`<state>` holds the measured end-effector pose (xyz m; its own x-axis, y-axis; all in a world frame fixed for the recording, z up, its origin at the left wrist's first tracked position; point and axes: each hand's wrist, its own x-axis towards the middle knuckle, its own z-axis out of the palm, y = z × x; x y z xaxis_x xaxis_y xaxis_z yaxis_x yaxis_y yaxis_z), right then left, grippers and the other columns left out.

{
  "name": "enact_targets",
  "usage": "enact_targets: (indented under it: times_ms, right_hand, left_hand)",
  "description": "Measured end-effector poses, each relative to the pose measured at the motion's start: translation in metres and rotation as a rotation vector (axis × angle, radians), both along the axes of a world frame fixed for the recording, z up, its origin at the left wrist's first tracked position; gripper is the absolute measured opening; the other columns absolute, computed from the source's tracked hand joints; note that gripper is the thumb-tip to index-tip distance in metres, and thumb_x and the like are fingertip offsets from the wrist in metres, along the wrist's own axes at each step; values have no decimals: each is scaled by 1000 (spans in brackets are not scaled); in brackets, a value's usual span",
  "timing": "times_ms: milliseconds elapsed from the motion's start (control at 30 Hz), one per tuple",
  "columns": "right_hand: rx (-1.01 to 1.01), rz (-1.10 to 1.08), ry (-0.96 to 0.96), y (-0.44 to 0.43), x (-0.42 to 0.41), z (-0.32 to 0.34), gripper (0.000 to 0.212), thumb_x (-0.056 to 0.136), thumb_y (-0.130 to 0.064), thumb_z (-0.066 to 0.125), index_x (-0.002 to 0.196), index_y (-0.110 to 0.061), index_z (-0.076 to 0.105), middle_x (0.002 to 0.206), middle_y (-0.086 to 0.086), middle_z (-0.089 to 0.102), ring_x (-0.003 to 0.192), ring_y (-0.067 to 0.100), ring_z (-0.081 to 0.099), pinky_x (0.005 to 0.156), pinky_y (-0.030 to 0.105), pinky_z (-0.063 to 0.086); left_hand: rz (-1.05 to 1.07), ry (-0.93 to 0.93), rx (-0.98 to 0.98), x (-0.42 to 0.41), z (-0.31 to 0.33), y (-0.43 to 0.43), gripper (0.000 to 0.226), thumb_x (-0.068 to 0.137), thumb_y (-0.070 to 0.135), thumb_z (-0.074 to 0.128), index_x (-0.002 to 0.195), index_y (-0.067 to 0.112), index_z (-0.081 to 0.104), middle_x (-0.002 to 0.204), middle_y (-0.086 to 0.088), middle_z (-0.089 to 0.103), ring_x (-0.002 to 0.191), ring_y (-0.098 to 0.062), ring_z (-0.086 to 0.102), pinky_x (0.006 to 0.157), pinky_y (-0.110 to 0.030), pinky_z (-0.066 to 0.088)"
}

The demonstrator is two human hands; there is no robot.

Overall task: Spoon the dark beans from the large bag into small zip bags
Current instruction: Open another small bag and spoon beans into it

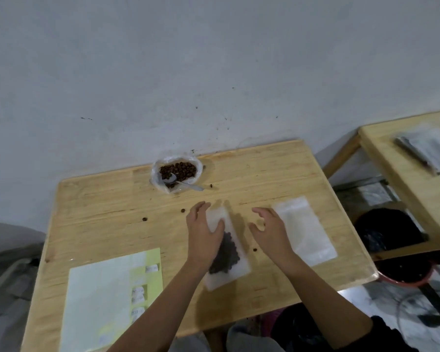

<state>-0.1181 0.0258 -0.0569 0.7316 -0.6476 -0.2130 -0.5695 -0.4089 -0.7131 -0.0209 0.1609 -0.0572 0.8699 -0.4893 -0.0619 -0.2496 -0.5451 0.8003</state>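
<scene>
I'm pressing my left grip (204,231) flat on the filled zip bag (228,255), lying lengthwise away from me on the desk (112,212); my right grip (271,231) is hovering spread, empty, just beside.

A makeshift packing workroom: plain wooden table (99,207), bare stained grey wall (163,72), label sheet (99,298) and zip bags (305,231).

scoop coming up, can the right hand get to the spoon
Probably yes: the right hand holds nothing, and only table lies between it and the spoon handle jutting from the large bag.
</scene>
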Motion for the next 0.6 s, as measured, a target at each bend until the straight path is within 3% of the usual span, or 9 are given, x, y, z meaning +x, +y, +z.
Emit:
enact_targets:
  times_ms: [133,300,467,600]
  right_hand:
    - [-7,-175,-2,-42,-33,5,38,88,-15,61,125,-14,54,128,3,54,119,18,50,97,25,38]
    - [-40,-325,93,-77,-76,-1,40,86,-18,62,125,-12,54,127,8,54,117,23,51,95,25,37]
    - [-43,-256,211,-96,-98,-10,44,86,-13,59,129,-6,50,128,10,51,118,25,47,98,29,37]
    - [-3,-269,172,-98,-100,-15,44,84,-15,61,127,-9,50,124,8,51,116,25,49,99,34,43]
  left_hand:
    - [-215,8,-24,-22,3,-46,46,91,26,58,133,14,42,137,0,37,128,-13,33,99,-14,24]
    - [-476,65,158,-48,-16,-98,66,89,36,58,144,15,27,150,-2,23,137,-18,25,111,-27,26]
    - [-612,78,358,-54,-35,-126,93,83,46,62,149,13,6,158,-4,2,145,-21,4,117,-34,16]
    - [-621,-41,439,-57,-44,-137,104,77,57,62,149,12,2,158,-4,3,145,-19,2,118,-33,11]
